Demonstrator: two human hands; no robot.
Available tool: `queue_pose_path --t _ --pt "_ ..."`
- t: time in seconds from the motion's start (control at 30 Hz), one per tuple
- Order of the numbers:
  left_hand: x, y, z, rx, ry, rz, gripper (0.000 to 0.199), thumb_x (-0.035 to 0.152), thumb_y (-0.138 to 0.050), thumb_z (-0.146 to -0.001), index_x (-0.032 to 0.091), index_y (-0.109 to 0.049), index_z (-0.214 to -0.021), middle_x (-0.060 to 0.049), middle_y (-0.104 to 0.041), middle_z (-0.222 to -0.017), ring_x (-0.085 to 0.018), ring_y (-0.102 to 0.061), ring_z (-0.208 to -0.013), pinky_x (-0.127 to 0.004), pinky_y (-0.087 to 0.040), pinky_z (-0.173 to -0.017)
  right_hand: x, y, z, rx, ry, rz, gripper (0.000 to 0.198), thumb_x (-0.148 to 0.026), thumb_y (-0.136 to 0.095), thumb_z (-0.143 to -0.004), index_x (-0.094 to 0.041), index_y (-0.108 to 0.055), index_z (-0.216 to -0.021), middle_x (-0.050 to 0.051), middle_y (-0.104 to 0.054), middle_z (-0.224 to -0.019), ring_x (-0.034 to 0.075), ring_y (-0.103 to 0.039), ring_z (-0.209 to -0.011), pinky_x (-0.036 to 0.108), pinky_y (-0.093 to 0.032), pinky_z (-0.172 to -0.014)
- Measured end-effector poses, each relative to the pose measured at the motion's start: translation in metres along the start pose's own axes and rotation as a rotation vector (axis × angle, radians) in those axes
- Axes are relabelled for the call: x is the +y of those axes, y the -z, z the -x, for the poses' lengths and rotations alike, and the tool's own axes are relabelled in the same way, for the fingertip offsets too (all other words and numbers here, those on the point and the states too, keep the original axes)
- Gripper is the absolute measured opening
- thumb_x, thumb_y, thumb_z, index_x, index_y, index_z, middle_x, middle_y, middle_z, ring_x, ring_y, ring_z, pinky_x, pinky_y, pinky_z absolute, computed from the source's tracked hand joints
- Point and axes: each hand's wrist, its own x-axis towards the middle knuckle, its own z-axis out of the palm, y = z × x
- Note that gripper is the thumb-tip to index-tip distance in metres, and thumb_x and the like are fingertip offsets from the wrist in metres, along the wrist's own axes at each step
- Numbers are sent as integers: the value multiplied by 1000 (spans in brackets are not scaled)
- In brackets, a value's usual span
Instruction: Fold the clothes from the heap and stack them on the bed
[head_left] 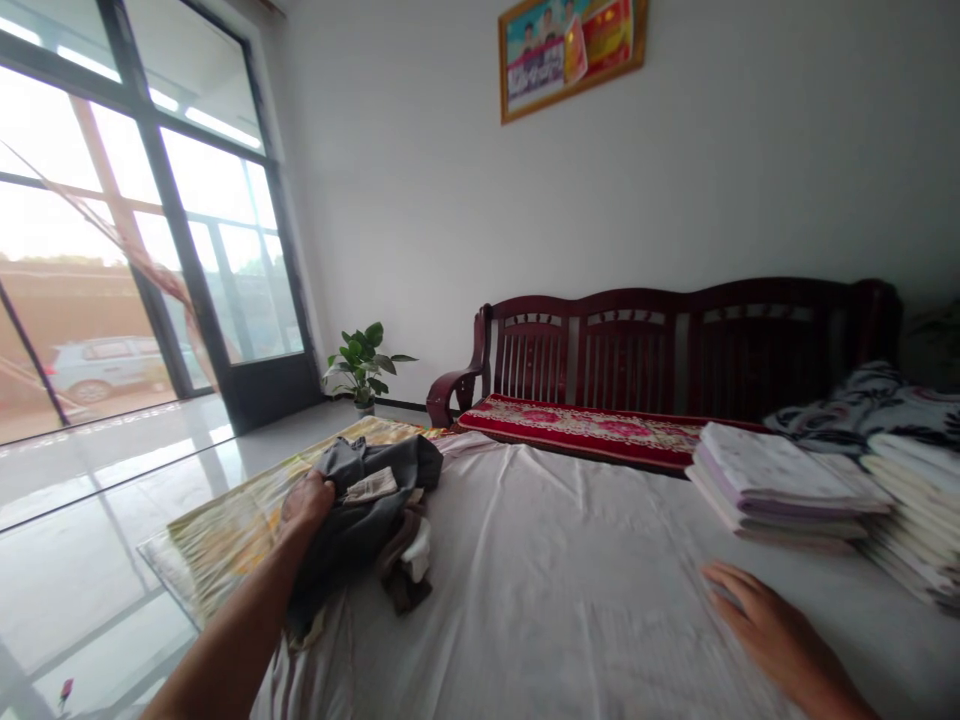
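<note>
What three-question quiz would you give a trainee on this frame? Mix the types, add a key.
1. True or false: the left hand is touching the dark clothing.

2. What lies along the seat of the wooden bench?
A) a green towel
B) a red floral runner
C) a straw mat

3. Which hand is nearer the stacks of folded cloth?

Key:
1. True
2. B
3. The right hand
</note>
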Motion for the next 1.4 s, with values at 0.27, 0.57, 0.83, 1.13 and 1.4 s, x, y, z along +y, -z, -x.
queue_pose_path --t 0.27,0.57,0.83,1.13,1.4 --pt "43 14 -5 195 -57 274 24 22 -44 -84 18 -61 -100 -8 -67 -86 -25 -65 -87 -39 -50 -80 3 -3 2 -7 -11 13 49 -48 -40 -81 -20 -73 -105 14 -72 -120 31 -67 -113 45 -51 -102" --pt "169 3 117 -37 -790 746 15 26 -47 -89 21 -60 -96 0 -63 -85 -15 -57 -79 -27 -49 -74 -8 3 4 -11 -24 40 45 -44 -42 -82 -22 -73 -105 12 -72 -120 28 -66 -114 41 -51 -103" --pt "167 -39 250 -777 -1215 441 18 22 -49 -94 23 -65 -102 -3 -69 -101 -18 -64 -96 -29 -49 -87 -21 9 9 -12 -48 -1 41 -32 -43 -81 -20 -74 -106 13 -71 -122 26 -65 -115 39 -49 -104" --pt "138 -94 263 -515 -1100 251 31 19 -53 -89 24 -62 -119 -9 -65 -122 -27 -60 -115 -46 -47 -100 -29 15 12 25 -41 -68 35 -26 -49 -81 -23 -74 -105 10 -72 -119 25 -65 -113 40 -48 -104" --pt "135 -99 272 -442 -1160 152 41 14 -57 -85 24 -61 -125 -8 -63 -127 -27 -57 -118 -46 -45 -104 -29 14 14 21 -29 -47 35 -26 -49 -83 -22 -74 -107 11 -71 -121 25 -65 -114 39 -48 -104"
